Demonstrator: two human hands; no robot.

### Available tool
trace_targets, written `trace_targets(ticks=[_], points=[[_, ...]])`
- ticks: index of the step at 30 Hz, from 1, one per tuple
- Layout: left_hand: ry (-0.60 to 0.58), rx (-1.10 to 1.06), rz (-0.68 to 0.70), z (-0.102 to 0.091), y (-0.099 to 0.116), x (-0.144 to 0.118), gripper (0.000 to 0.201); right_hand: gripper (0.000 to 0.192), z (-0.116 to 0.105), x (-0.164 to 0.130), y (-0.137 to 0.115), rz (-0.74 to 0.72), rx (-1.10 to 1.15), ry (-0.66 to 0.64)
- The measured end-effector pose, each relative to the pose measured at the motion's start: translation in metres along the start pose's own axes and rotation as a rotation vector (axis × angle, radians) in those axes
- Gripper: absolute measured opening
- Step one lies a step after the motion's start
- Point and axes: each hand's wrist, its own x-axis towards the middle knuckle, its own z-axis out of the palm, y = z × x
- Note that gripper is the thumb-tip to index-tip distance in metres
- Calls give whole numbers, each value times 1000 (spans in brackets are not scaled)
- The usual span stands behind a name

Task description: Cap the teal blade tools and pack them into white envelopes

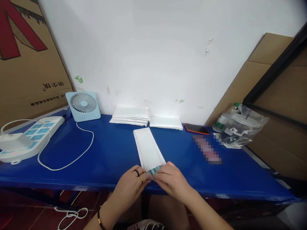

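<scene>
A long white paper packet [147, 148] lies on the blue table, its near end close to the front edge. That end shows a blue-green patterned strip [154, 170] between my hands. My left hand [134, 180], with two rings on its fingers, pinches the near left corner of the packet. On the right corner, the fingers of my right hand [171, 180] are closed on the same end. Part of the strip is hidden under my fingertips. Farther back stand a stack of white packets [130, 115] and a lower pile of similar packets [166, 122].
At the left are a light-blue fan [83, 107], its white cable [91, 145] and a white power strip [38, 134]. A phone [197, 128], a bottle [222, 121] and a bagged cup [242, 127] occupy the right. A wall rises behind the blue table [115, 150]; cardboard flanks it.
</scene>
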Motion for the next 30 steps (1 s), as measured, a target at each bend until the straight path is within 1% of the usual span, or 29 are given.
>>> trace_targets(ticks=[2, 6, 8, 10, 13, 15, 18, 19, 20, 22, 24, 26, 28, 30], points=[[7, 30, 11, 1, -1, -1, 19, 21, 2, 4, 2, 20, -18, 41], [33, 67, 24, 3, -2, -2, 20, 13, -5, 12, 5, 99, 20, 91], [48, 88, 46, 6, -4, -3, 20, 18, -8, 17, 7, 167, -3, 79], [57, 129, 77, 9, -6, -4, 19, 20, -6, 23, 8, 211, -48, 28], [60, 178, 114, 12, -8, -6, 17, 12, -1, 33, 8, 277, -123, 7], [66, 172, 94, 11, -10, -8, 17, 12, -1, 37, 8, 315, -96, 14], [73, 154, 45, 9, -11, -12, 16, 29, -8, 35, 10, 273, 107, -58], [74, 153, 42, 8, -11, -13, 17, 32, -10, 34, 12, 255, 153, -78], [76, 154, 43, 8, -11, -14, 17, 31, -11, 33, 13, 248, 165, -81], [82, 158, 49, 7, -12, -15, 18, 22, -12, 32, 16, 271, 103, -41], [95, 163, 53, 8, -12, -16, 18, 19, -10, 33, 15, 290, 20, -8], [112, 162, 58, 10, -13, -17, 16, 22, -8, 36, 10, 264, -23, -22], [130, 155, 74, 11, -13, -17, 15, 31, -3, 41, 3, 220, -59, -40], [137, 148, 97, 11, -14, -17, 15, 32, 2, 46, -4, 208, -117, -34]])
